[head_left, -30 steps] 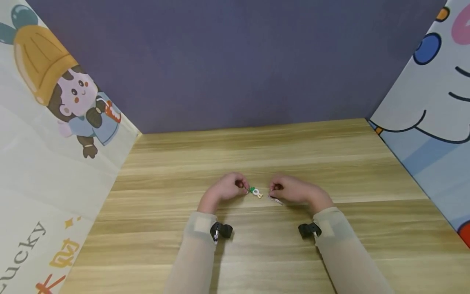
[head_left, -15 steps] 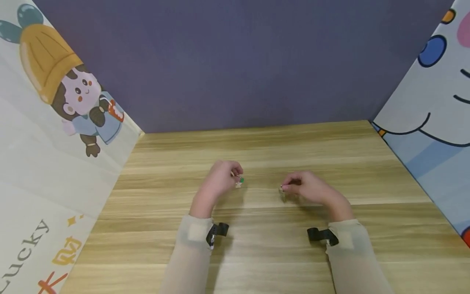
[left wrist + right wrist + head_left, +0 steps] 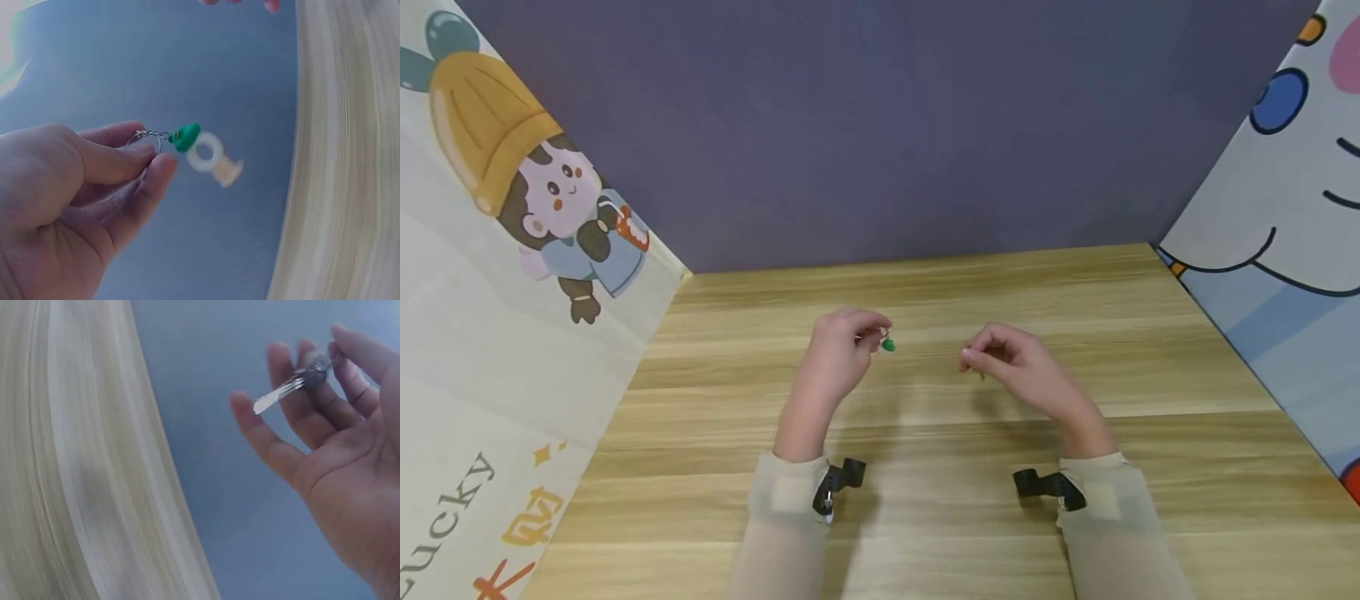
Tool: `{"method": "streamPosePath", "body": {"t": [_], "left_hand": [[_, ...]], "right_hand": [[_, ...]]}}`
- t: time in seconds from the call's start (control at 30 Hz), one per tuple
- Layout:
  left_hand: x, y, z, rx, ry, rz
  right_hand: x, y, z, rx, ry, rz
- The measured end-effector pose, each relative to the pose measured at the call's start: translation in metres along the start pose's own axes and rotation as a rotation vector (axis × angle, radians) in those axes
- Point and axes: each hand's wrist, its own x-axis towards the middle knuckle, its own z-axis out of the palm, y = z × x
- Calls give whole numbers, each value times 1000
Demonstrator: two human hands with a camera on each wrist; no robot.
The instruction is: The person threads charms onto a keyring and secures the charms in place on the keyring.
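1. Your left grip (image 3: 842, 354) is in the air, the thumb (image 3: 109, 162) pinching against the fingers (image 3: 144, 194).
2. Your right grip (image 3: 1018, 367) pinches also, with its little finger (image 3: 259, 434) stretched apart.
3. Your two forearms (image 3: 786, 529) reach forward, well apart.

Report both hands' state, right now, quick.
Left hand: closed, pinching the silver metal ring of a green, white and cream keychain charm.
Right hand: closed, holding slim silver metal keys.
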Motion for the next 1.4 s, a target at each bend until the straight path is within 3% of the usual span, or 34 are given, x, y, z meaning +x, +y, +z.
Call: {"method": "streamPosePath", "body": {"t": [0.1, 0.27, 0.4, 0.57, 0.67, 0.83, 0.97, 1.2, 1.4], "left_hand": [[0, 2, 1, -4, 37, 31], [0, 5, 3, -94, 109, 10], [0, 6, 6, -160, 180, 37], [-1, 12, 9, -335, 203, 24], [-1, 16, 11, -426, 203, 20], [0, 22, 11, -488, 214, 37], [-1, 28, 10, -506, 203, 13], [-2, 32, 12, -573, 175, -53], [-5, 30, 17, -577, 184, -61]], "right_hand": [[3, -4, 5, 6, 12, -8], [6, -7, 11, 22, 16, 6], [8, -10, 15, 42, 7, -6], [12, -17, 20, 124, -24, -46], [14, -21, 23, 119, 2, -73], [15, -30, 28, 64, 114, -146], [18, -37, 35, 10, 216, -260], [26, -36, 49, -242, 401, -511], [29, -36, 53, -412, 480, -621]]}}
